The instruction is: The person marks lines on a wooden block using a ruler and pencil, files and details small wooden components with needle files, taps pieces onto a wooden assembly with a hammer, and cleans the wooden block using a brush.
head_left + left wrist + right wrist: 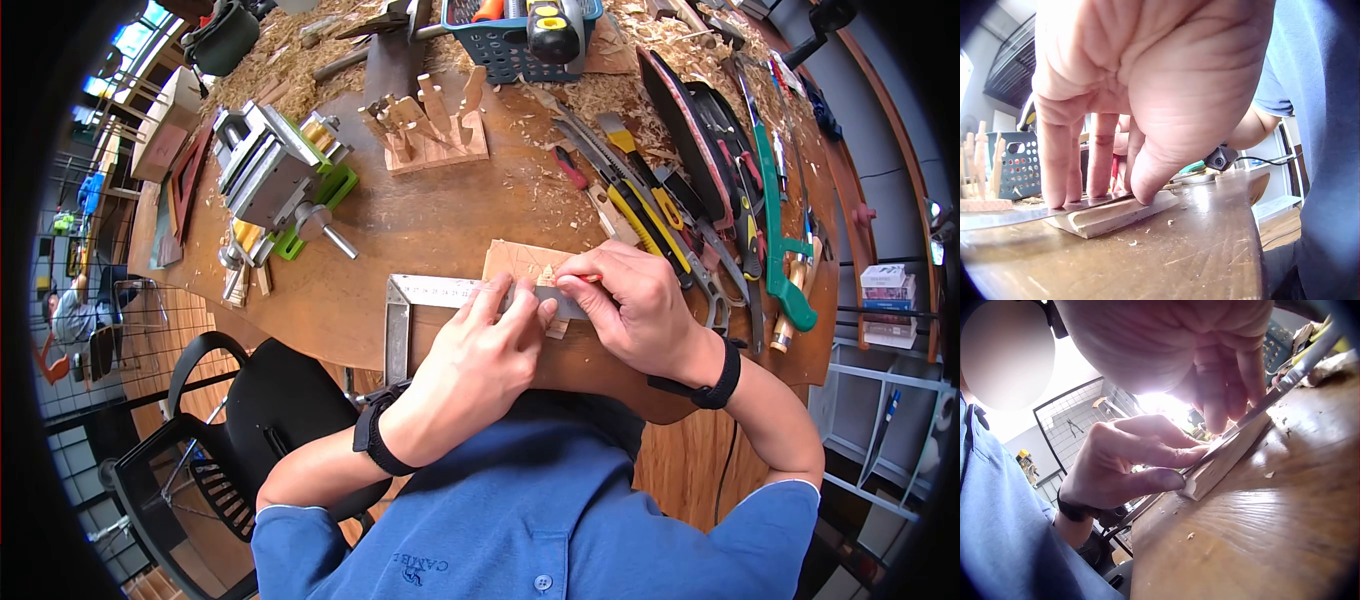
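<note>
A small pale wooden board [508,258] lies near the table's front edge. Across it runs the steel blade [430,290] of a try square, whose thick stock [398,338] points toward the person. My left hand [475,352] presses the blade onto the board with straight fingertips. In the left wrist view its thumb [1145,185] touches the near side of the board [1119,217]. My right hand [640,305] pinches a slim red pencil [592,278] over the board, close to the blade. The pencil's tip is hidden by the fingers.
A small grey vise [270,170] stands at left, near a wooden stand [440,155] with carved sticks. Knives, rasps and a green-handled saw [775,230] lie at right. Behind are a blue basket [510,50] of tools and many shavings. A black chair [285,420] stands at front left.
</note>
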Tool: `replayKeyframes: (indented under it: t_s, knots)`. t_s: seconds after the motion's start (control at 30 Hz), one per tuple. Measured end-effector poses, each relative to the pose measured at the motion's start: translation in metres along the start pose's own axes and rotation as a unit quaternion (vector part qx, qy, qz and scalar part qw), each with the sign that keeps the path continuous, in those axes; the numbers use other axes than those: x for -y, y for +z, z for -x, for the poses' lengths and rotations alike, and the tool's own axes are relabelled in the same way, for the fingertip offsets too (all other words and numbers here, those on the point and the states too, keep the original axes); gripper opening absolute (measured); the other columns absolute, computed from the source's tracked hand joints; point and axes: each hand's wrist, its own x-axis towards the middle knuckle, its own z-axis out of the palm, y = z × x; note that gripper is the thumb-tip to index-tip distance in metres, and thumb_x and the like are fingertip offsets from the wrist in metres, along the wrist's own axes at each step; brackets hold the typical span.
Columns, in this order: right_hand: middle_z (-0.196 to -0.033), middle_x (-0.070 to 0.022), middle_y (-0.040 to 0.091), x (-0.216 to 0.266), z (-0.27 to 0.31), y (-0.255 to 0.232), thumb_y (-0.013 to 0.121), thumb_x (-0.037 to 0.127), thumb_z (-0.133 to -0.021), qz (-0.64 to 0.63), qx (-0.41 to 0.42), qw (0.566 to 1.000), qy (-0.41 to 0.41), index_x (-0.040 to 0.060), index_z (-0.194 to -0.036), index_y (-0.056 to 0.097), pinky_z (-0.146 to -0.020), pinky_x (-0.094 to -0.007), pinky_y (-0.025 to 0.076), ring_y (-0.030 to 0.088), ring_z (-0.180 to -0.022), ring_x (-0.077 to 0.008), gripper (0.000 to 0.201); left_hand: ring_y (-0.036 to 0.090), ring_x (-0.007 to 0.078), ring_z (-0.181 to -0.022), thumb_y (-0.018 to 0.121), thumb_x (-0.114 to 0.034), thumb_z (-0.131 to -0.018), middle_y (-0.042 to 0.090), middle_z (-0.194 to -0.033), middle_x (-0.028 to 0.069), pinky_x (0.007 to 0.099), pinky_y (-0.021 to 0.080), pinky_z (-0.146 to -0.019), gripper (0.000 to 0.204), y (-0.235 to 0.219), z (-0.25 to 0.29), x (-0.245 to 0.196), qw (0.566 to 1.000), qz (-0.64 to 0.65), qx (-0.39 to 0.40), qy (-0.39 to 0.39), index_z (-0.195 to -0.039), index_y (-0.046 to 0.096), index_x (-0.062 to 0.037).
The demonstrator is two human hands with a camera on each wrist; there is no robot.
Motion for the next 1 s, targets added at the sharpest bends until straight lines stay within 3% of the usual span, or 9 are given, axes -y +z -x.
replayKeyframes:
  t_s: [0.47, 0.57, 0.63, 0.77, 0.83, 1.0]
  knots:
    - [-0.078, -0.0149, 0.068, 0.0, 0.0004, 0.0, 0.073, 0.005, -0.092, -0.007, -0.011, 1.0, 0.008, 0.0014, -0.092, 0.068, -0.063, -0.0426, 0.052, 0.067, -0.073, -0.0337, 0.006, 0.058, 0.0384, -0.124, 0.065, -0.012, -0.075, 0.058, -0.135, 0.0218, 0.0421, 0.057, -0.1, 0.06, -0.0009, 0.0001, -0.0008, 1.0, -0.01, -0.002, 0.001, -0.133, 0.066, 0.0043]
    - [-0.087, -0.0123, 0.074, 0.0009, 0.0006, 0.0006, 0.073, 0.002, -0.092, -0.02, 0.006, 0.999, 0.029, 0.0002, -0.098, 0.072, -0.067, -0.0367, 0.054, 0.069, -0.075, -0.0291, 0.006, 0.058, 0.0387, -0.123, 0.065, -0.011, -0.076, 0.059, -0.134, 0.0222, 0.042, 0.058, -0.099, 0.06, -0.0011, -0.0004, -0.0006, 1.0, -0.01, 0.0, 0.0, -0.133, 0.066, 0.0054]
    - [-0.076, -0.0138, 0.068, -0.001, 0.0009, 0.005, 0.074, 0.01, -0.093, -0.005, -0.006, 1.0, 0.005, 0.004, -0.093, 0.07, -0.061, -0.0417, 0.051, 0.067, -0.071, -0.032, 0.007, 0.058, 0.0391, -0.123, 0.065, -0.011, -0.076, 0.059, -0.134, 0.0225, 0.0421, 0.058, -0.1, 0.059, -0.001, -0.0005, -0.0012, 1.0, -0.009, -0.002, -0.002, -0.133, 0.066, 0.0057]
    - [-0.076, -0.013, 0.068, -0.0004, 0.0019, 0.0067, 0.074, 0.012, -0.093, 0.009, -0.013, 1.0, -0.001, 0.0056, -0.094, 0.071, -0.061, -0.0413, 0.051, 0.067, -0.07, -0.0309, 0.007, 0.059, 0.0399, -0.123, 0.065, -0.011, -0.077, 0.059, -0.134, 0.0233, 0.0424, 0.057, -0.1, 0.058, -0.0022, -0.0012, -0.0023, 1.0, -0.007, -0.002, -0.006, -0.133, 0.065, 0.0064]
    - [-0.086, -0.0121, 0.074, 0.0018, 0.0022, 0.0033, 0.074, 0.003, -0.092, 0.017, 0.026, 0.999, 0.019, 0.0011, -0.098, 0.072, -0.068, -0.0367, 0.054, 0.069, -0.076, -0.0285, 0.007, 0.059, 0.04, -0.123, 0.065, -0.011, -0.077, 0.059, -0.134, 0.0234, 0.0426, 0.057, -0.1, 0.058, -0.0026, -0.0015, -0.0029, 1.0, -0.004, 0.0, -0.007, -0.133, 0.065, 0.0065]
    - [-0.085, -0.0125, 0.073, 0.0028, 0.0013, 0.0035, 0.074, 0.003, -0.091, 0.021, 0.023, 0.999, 0.014, 0.0008, -0.098, 0.072, -0.067, -0.037, 0.054, 0.069, -0.076, -0.0291, 0.007, 0.058, 0.0403, -0.123, 0.065, -0.011, -0.077, 0.059, -0.135, 0.0238, 0.0426, 0.057, -0.1, 0.058, -0.0023, -0.0011, -0.0028, 1.0, -0.002, 0.001, -0.01, -0.133, 0.065, 0.0071]
